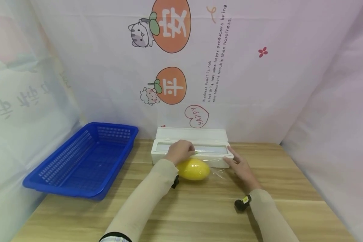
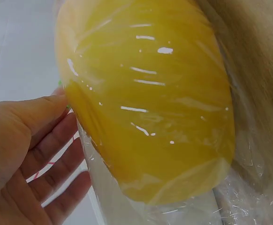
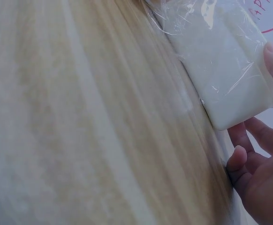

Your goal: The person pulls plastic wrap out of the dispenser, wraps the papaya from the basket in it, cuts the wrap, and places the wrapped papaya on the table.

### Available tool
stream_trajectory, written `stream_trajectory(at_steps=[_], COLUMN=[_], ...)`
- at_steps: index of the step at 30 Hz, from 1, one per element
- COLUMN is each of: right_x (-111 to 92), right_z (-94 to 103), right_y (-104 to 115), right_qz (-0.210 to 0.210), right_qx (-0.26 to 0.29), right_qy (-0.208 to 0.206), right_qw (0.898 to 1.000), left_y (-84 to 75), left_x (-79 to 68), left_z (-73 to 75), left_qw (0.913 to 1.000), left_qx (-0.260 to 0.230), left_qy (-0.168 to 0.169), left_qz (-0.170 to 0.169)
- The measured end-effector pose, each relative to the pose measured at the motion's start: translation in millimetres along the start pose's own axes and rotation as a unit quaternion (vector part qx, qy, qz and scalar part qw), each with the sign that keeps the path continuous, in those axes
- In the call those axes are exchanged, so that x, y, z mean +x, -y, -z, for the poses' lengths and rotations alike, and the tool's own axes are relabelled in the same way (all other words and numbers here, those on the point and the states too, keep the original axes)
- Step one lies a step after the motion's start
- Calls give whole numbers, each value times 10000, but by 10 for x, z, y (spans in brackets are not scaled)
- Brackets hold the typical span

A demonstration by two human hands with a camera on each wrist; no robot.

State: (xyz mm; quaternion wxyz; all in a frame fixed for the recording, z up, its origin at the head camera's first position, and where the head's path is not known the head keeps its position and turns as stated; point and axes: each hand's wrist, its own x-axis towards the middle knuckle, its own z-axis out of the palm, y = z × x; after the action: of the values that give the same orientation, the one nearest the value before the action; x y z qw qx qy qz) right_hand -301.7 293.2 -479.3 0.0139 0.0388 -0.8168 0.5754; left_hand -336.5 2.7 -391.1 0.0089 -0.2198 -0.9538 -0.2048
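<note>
A white cling film dispenser box stands by the back wall with its lid raised. In front of it a glossy yellow fruit, its kind unclear, is covered by clear film that runs toward the box. My left hand reaches over the fruit to the box's front edge. There its thumb and index finger pinch a small green tab, mostly hidden behind the fingertips. At the box's right end my right hand grips the corner, one finger on top and others lower; in the right wrist view this hand borders the film-covered end.
To the left a blue plastic basket with slotted sides stands on the wooden table. Printed white cloth hangs behind the box and along both sides. Loose film trails in front of the box's right half.
</note>
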Motion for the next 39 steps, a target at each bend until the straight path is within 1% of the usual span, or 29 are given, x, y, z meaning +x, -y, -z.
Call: stream_trajectory(at_steps=[5, 10, 17, 19, 26, 34, 36, 39], right_x=[-14, -27, -31, -24, 17, 8, 4, -1], right_z=[-26, -12, -23, -27, -28, -20, -18, -13], right_y=[5, -9, -22, -27, -40, 12, 14, 7], right_qz=[-148, -208, -291, -303, -91, 17, 27, 18], right_qx=[105, 55, 234, 169, -60, -126, -155, -138], right_qy=[-65, -80, 1, -33, -123, -191, -184, -166], right_qw=[9998, 9997, 9993, 9994, 9999, 9997, 9997, 9998], left_y=[61, 114, 131, 137, 203, 303, 335, 391], left_x=[-19, -53, -115, -117, -123, -193, -207, -224], left_z=[-7, 5, 21, 14, 7, 84, 97, 117], left_qw=[9997, 9995, 9994, 9993, 9995, 9995, 9995, 9995], left_qx=[233, 260, 256, 287, 91, -121, -126, -9], left_qy=[-112, -187, -227, -230, -294, -280, -279, -307], left_qz=[28, 11, 7, 37, 48, 36, 27, 13])
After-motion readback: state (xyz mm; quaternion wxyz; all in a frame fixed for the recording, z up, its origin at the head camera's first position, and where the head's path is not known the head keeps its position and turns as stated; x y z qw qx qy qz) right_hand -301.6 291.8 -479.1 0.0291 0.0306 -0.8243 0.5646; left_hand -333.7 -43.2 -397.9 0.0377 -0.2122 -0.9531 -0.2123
